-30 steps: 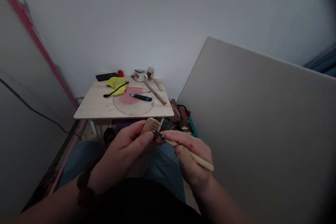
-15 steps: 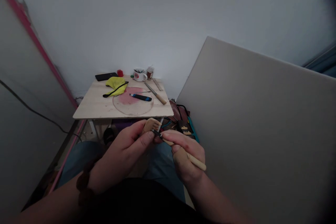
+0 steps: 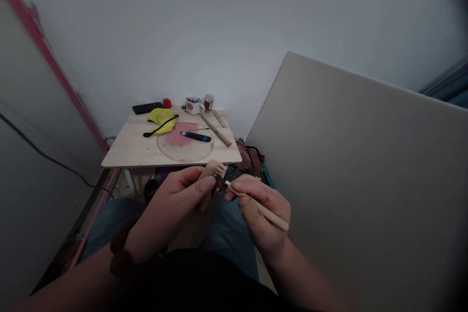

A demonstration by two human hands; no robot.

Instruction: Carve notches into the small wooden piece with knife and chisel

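Observation:
My left hand (image 3: 183, 192) is closed around a small carved wooden piece (image 3: 212, 168), pale, with several finger-like prongs pointing right. In my right hand (image 3: 265, 207) is a carving knife (image 3: 275, 218), gripped by its light wooden handle, whose end sticks out behind the hand. Its short dark blade lies against or very near the lower side of the prongs, close to my left thumb. The exact contact of the blade is too small to tell. Both hands are in front of the table's near edge, above my lap.
On the low table (image 3: 126, 148) lie a blue-black utility knife (image 3: 196, 136), a yellow cloth (image 3: 161, 119), a wooden-handled file (image 3: 217, 131) and a black phone-like slab (image 3: 147, 108). A white mug (image 3: 195, 106) and a jar (image 3: 208, 103) stand behind. A large pale panel (image 3: 347, 165) rises at right.
The wooden piece has turned and risen slightly in my left hand. My right hand has shifted a little up and right with the knife, showing more of the metal near the handle.

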